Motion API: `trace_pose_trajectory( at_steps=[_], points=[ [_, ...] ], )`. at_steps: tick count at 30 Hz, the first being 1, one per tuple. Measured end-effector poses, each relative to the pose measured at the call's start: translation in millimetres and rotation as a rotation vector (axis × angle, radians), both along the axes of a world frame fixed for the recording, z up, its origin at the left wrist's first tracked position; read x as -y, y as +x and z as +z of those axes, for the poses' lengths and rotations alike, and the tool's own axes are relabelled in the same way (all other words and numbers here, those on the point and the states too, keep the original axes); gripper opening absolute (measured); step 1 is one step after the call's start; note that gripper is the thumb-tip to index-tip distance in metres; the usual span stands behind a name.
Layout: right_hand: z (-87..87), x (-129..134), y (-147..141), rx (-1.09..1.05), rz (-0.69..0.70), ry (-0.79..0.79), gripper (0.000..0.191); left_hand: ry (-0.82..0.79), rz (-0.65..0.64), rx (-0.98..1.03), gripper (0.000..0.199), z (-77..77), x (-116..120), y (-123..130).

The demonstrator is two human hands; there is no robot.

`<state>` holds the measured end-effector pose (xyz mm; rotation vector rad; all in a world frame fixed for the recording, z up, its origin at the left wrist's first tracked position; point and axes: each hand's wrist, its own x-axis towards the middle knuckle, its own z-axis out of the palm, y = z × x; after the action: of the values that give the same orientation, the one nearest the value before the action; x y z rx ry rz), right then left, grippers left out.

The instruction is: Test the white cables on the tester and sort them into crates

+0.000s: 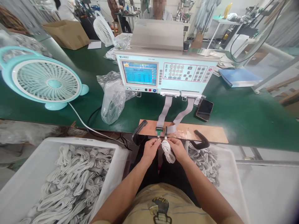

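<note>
The fingers of the left hand [150,151] are pinched together on one end of a coiled white cable [168,152], while those of the right hand [178,151] are clamped on it near the other end. The cable is just off the near edge of the desk [233,112]; both ends point away from the person, one at a small green circuit board [159,132], and the coil's long axis slants down to the right, toward the person's lap. Grey ribbon cables [164,111] run from the board area to a tester [139,56] with a lit screen. To the left, a white plastic bin [79,142] holds many bundled white cables [74,183]; a second bin [237,177], on the right, holds more bundles [206,163]. Farther back stands a cardboard box [66,33], its contents hidden.
</note>
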<state>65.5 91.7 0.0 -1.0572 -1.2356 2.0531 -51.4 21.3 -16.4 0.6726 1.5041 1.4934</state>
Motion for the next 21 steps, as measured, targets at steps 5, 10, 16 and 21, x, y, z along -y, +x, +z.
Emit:
trace_pose_trajectory(
  at_steps=[5, 10, 16, 21],
  points=[
    [-2.8, -1.6, 0.3, -0.012, 0.002, 0.027, 0.021, 0.019, 0.101, 0.017, 0.029, -5.5, -2.8, 3.8],
    [-1.4, -1.2, -0.8, -0.020, 0.003, 0.026, 0.018, 0.031, 0.189, 0.078, 0.028, -2.0, -3.1, 8.4],
    [-4.0, -1.9, -1.2, -0.018, 0.002, 0.031, 0.020, 0.045, 0.164, 0.120, 0.029, -10.0, -6.2, 10.3],
    [-13.9, 1.5, 2.2, 0.012, -0.032, 0.046, 0.023, 0.010, 0.162, -0.114, 0.034, 2.8, 3.1, 8.3]
  ],
)
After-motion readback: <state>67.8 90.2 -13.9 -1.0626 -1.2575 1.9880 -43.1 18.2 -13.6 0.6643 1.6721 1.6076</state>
